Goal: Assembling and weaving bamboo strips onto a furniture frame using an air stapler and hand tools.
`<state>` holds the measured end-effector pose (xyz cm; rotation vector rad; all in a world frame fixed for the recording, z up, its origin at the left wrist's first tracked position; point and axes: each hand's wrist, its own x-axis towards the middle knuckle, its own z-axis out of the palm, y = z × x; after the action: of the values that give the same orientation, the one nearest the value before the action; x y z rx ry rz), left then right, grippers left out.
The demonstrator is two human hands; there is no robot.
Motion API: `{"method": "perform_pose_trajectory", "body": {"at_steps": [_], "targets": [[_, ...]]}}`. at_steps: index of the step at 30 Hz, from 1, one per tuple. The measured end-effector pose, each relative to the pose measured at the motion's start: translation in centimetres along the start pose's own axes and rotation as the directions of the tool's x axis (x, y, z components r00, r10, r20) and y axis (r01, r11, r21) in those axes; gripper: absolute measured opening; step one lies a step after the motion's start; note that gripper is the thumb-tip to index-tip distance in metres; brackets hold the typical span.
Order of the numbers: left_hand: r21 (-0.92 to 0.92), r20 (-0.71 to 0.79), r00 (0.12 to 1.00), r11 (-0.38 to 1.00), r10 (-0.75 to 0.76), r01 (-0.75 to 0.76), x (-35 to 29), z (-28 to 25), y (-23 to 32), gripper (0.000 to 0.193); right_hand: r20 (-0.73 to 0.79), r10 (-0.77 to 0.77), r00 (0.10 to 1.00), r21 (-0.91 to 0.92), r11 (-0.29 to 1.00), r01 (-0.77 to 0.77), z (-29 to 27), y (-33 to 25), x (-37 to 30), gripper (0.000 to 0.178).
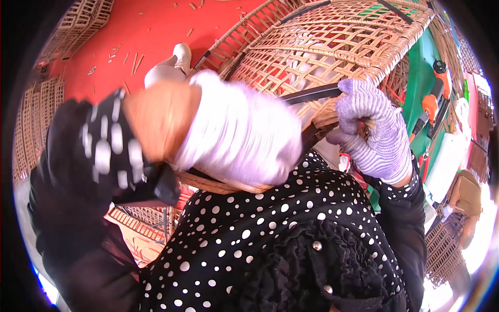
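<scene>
In the head view, the left hand [241, 132], in a pale lilac glove, is badly smeared by motion; its fingers look folded in, but whether they grip anything I cannot tell. It hides the near part of an open-weave cane basket [338, 49], which lies across the upper middle, just beyond the hands and cut off by the top edge. The two hands are apart. The right hand [371, 127], in a striped lilac glove, curls its fingers toward the thumb by the basket's near corner. A black strip [312, 93] runs up to its index fingertip; whether it is pinched there is unclear.

A spotted apron [234, 229] fills the lower middle, under a black ruffled garment [325, 265]. A white shoe [182, 57] shows behind the left wrist. On the right, an orange and black tool [431, 99] lies against something green [421, 57], its kind hard to make out. Farther right, another person [467, 195] in tan is partly lost in glare. More woven pieces [39, 117] stand at the left rim, bent by the lens.

The red floor [150, 31] is strewn with short cane offcuts [138, 62].
</scene>
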<state>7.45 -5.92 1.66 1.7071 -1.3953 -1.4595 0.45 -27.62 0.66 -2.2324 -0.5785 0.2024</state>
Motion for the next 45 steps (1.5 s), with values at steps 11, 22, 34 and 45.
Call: {"method": "perform_pose_trajectory", "body": {"at_steps": [11, 22, 34, 45], "targets": [[0.008, -0.217, 0.974, 0.998, -0.057, 0.060, -1.9, 1.3, 1.3, 0.023, -0.040, 0.042, 0.998, 0.093, 0.995, -0.038, 0.2, -1.2, 0.9, 0.032], [0.007, -0.245, 0.962, 0.991, -0.125, 0.130, -1.7, 1.4, 1.8, 0.022, -0.031, 0.039, 0.999, 0.071, 0.997, -0.037, 0.1, -1.6, 0.9, 0.031], [0.506, -0.537, 0.833, 0.738, -0.134, 0.446, -4.3, 2.6, 6.2, 0.012, -0.016, -0.219, 0.976, -0.006, 0.976, 0.219, 0.8, -2.2, 3.8, 0.051], [0.530, -0.793, 0.608, 0.461, -0.026, 0.712, -10.9, 2.4, 5.6, 0.015, 0.180, -0.714, 0.676, -0.363, 0.591, 0.721, 2.1, -1.4, 13.3, 0.032]]}}
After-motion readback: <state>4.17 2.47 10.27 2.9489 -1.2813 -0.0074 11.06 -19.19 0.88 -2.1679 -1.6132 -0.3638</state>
